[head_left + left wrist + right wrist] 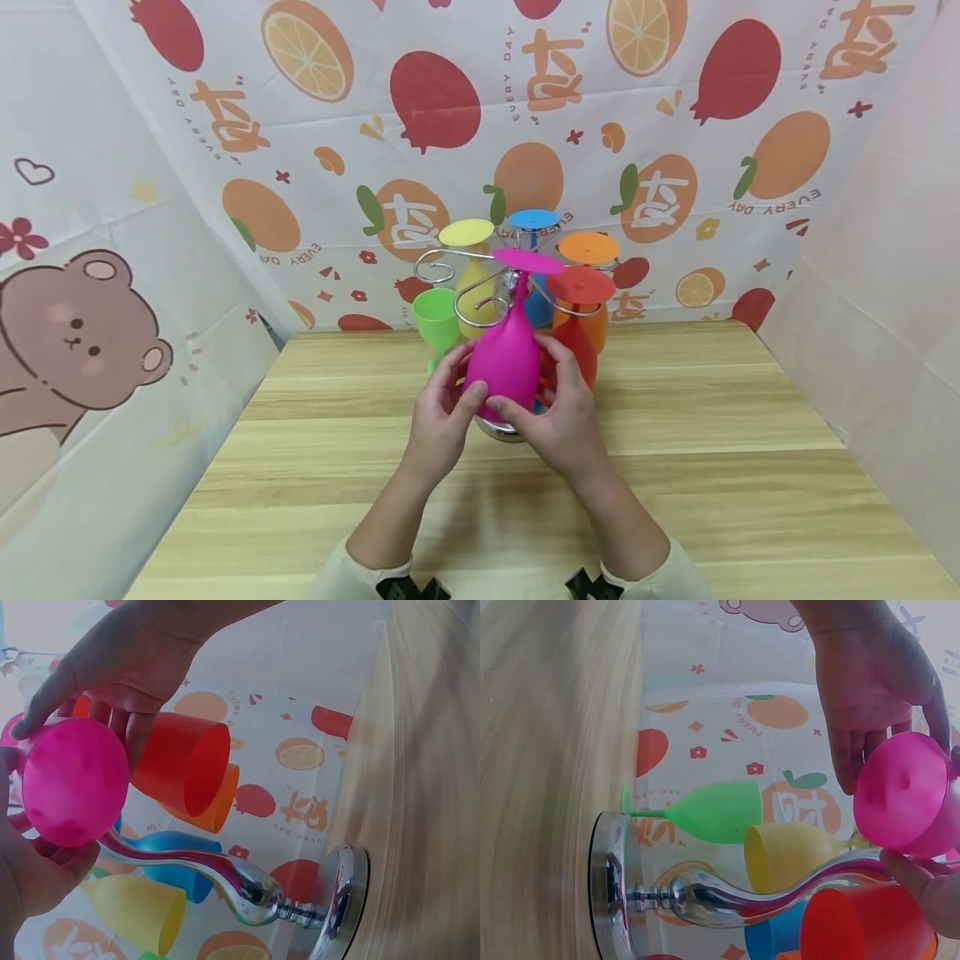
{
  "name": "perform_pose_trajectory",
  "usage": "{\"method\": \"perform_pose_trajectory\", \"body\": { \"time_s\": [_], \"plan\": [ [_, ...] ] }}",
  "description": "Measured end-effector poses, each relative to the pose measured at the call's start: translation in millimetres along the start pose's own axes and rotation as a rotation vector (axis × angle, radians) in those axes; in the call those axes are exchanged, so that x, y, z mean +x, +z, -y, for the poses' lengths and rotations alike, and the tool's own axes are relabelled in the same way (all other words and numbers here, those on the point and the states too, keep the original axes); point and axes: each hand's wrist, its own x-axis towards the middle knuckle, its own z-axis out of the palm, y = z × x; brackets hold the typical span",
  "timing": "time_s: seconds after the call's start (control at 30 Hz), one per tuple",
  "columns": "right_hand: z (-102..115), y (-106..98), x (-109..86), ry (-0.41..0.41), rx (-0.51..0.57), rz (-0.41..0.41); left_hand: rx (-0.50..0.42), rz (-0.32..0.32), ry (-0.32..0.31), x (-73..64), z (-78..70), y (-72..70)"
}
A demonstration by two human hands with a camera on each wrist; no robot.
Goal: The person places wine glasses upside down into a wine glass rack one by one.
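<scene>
A magenta plastic goblet is upside down, its foot on top and its open rim facing down. My left hand grips its bowl from the left, and my right hand holds it from the right, thumbs in front. Its stem is beside the curled wire hooks of a shiny metal goblet rack; whether it sits in a hook I cannot tell. Yellow, blue, orange and red goblets hang inverted on the rack. The bowl's opening shows in the left wrist view.
A green goblet stands upright on the wooden table, left of the rack. The rack's curved post rises from a round base. Behind is a fruit-printed cloth, with pale cloth on both sides.
</scene>
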Motion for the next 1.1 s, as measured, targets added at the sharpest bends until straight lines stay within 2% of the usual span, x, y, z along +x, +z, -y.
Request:
{"method": "perform_pose_trajectory", "body": {
  "time_s": [0.27,0.43,1.1],
  "plan": [
    [0.1,0.6,-1.9,-0.002,-0.086,0.036,-0.048,-0.006,-0.031,0.4,5.2,-3.9],
    [-0.3,0.6,-2.1,-0.022,-0.087,0.065,-0.033,-0.01,-0.027,2.8,6.7,-5.3],
    [1.5,3.2,-2.0,-0.078,-0.118,0.077,0.002,0.009,-0.081,4.8,2.7,-10.0]
  ]
}}
